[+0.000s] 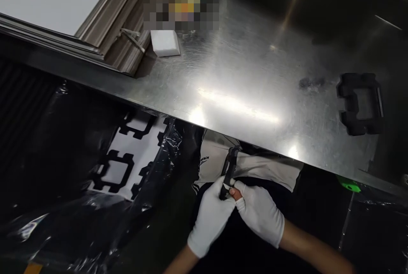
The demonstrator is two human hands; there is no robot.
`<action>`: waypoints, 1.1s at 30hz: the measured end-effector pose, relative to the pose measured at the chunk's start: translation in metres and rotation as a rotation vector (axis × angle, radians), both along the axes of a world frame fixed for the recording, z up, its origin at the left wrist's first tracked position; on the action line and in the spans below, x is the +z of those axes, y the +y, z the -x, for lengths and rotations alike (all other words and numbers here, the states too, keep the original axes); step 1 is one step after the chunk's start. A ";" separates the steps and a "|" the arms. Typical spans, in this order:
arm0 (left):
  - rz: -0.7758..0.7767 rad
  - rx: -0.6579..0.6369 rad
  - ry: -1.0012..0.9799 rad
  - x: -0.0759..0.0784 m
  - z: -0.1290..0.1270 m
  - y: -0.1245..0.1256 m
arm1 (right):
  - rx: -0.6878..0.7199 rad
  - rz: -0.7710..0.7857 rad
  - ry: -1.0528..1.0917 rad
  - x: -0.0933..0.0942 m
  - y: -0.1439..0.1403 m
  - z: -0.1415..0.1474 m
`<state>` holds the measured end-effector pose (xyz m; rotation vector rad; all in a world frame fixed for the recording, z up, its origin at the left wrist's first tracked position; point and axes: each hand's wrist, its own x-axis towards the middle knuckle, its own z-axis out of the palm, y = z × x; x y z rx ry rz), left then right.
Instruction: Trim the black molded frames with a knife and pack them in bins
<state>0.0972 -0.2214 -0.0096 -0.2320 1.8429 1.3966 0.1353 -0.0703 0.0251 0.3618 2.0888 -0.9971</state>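
Brushed silver steel surface (242,78), streaked with white glare. White foam block (165,43), upper centre. Matte black foam frame piece (359,104), right. White cloth gloves on left hand (210,218) and right hand (261,214); black narrow part (228,172) between. Black cut-outs on white sheet (127,159), lower left.

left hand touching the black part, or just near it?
Touching. In the head view the left hand has its gloved fingers wrapped round the lower end of the black part, with the right hand pinching it too.
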 end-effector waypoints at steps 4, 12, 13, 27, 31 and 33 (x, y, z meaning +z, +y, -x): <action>0.047 -0.006 0.007 0.000 0.000 0.000 | -0.005 -0.034 -0.016 -0.001 -0.003 0.000; 0.077 -0.005 -0.001 0.003 0.003 0.005 | 0.028 -0.057 -0.052 -0.001 -0.003 0.003; 0.082 -0.006 -0.011 0.004 0.004 0.005 | 0.026 -0.059 -0.063 -0.001 -0.003 0.004; 0.055 -0.264 -0.040 0.019 0.044 -0.017 | -0.243 0.029 0.522 -0.008 0.049 0.013; -0.089 -0.470 -0.104 0.018 0.074 -0.043 | 0.101 0.093 0.468 -0.015 0.060 0.049; 0.039 -0.282 0.128 0.019 0.076 -0.054 | 0.134 0.084 0.397 -0.018 0.061 0.059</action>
